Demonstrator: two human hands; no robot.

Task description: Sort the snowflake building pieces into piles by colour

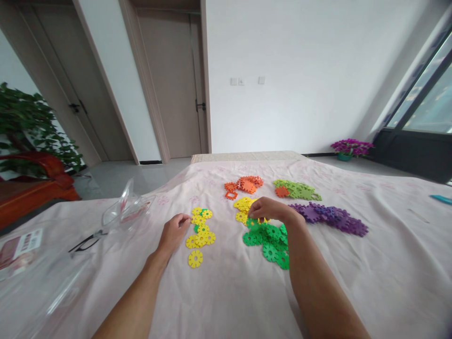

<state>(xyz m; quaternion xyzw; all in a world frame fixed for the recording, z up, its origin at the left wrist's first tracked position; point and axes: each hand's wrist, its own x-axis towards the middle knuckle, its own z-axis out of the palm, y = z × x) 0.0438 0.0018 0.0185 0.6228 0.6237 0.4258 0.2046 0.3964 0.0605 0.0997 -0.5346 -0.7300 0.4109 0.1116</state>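
Flat plastic snowflake pieces lie sorted by colour on a pale pink sheet (226,292). My left hand (173,233) rests with fingers curled beside a cluster of joined yellow pieces (200,230), its fingertips pinching the cluster's upper edge. My right hand (270,209) reaches over a loose yellow pile (243,206), fingers bent down and pinched on a yellow piece. A dark green pile (270,240) lies just under my right wrist. Orange pieces (245,184), light green pieces (298,189) and purple pieces (330,217) lie farther back.
A clear plastic container (127,209) and black glasses (86,241) lie at the left. A printed packet (19,247) sits at the far left edge. A red wooden bench (33,188), a green plant (31,122), doors and a purple flower pot (349,148) stand beyond.
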